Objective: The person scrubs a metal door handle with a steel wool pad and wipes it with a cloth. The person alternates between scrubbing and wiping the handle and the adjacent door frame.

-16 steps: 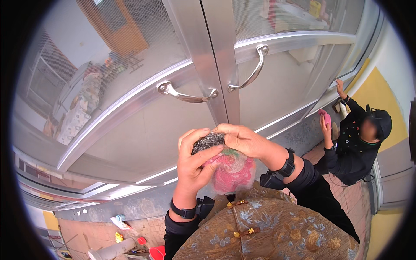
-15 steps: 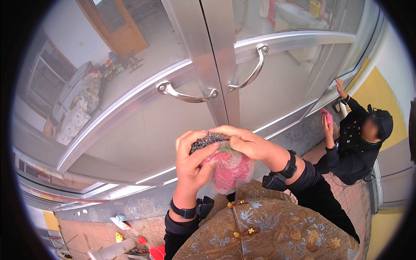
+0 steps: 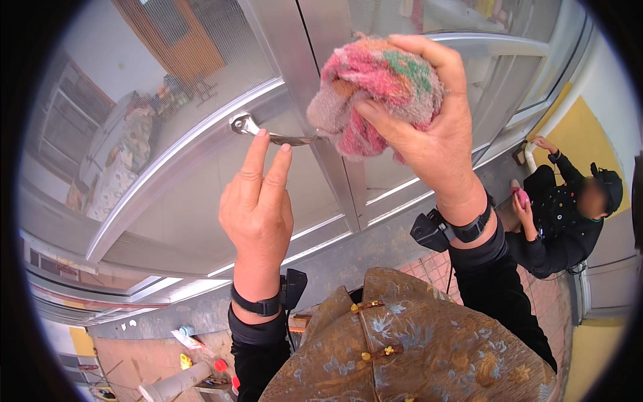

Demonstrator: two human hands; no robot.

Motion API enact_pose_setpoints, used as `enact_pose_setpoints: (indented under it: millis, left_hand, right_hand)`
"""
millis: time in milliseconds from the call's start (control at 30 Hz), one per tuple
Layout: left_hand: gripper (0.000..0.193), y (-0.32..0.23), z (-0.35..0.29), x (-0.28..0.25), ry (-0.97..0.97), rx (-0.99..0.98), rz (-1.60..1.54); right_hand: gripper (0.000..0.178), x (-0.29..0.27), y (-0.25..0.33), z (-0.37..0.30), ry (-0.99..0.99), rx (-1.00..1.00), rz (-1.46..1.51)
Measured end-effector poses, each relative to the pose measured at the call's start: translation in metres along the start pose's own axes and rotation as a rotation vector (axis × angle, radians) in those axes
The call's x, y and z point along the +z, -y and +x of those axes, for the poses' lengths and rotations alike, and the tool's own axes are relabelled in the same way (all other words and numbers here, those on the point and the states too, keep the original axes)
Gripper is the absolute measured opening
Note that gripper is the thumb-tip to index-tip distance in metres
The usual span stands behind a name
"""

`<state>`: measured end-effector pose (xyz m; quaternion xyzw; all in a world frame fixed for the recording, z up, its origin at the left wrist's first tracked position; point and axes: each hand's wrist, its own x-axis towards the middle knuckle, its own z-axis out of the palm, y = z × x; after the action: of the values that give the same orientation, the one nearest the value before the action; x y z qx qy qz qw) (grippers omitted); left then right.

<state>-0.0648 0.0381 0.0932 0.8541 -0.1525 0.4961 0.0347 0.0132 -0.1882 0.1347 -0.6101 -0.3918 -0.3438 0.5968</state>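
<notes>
My right hand (image 3: 439,127) is closed around a bunched pink, green and grey cloth (image 3: 385,94), raised in front of the seam between the two metal doors. The cloth hides the right door's handle and covers the right end of the left door's curved metal handle (image 3: 274,137). At that handle, the stretched index and middle fingers of my left hand (image 3: 258,201) overlap it from below; whether they touch it, I cannot tell. My left ring and little fingers are bent, and no held object shows there.
A person in black (image 3: 562,214) crouches at the right by the wall, holding a pink cloth (image 3: 522,197). On the tiled floor at lower left lie a pale cylinder (image 3: 174,382), a yellow bottle (image 3: 185,361) and other small things. Behind the glazed doors (image 3: 194,201) a room shows.
My hands have parted: the right lifted the cloth up to the doors, the left moved leftward to the handle. The dark metal scourer has gone from sight. The other person sits lower.
</notes>
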Motion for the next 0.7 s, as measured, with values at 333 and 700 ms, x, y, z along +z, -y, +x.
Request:
enact_pose_setpoints:
  millis: [333, 700]
  left_hand:
    - [0.027, 0.001, 0.022, 0.02, 0.147, -0.044, 0.068]
    - [0.023, 0.005, 0.022, 0.035, 0.023, -0.036, -0.021]
  right_hand:
    - [0.063, 0.046, -0.041, 0.053, 0.001, -0.692, -0.673]
    - [0.036, 0.057, -0.048, -0.032, 0.317, -0.399, -0.791]
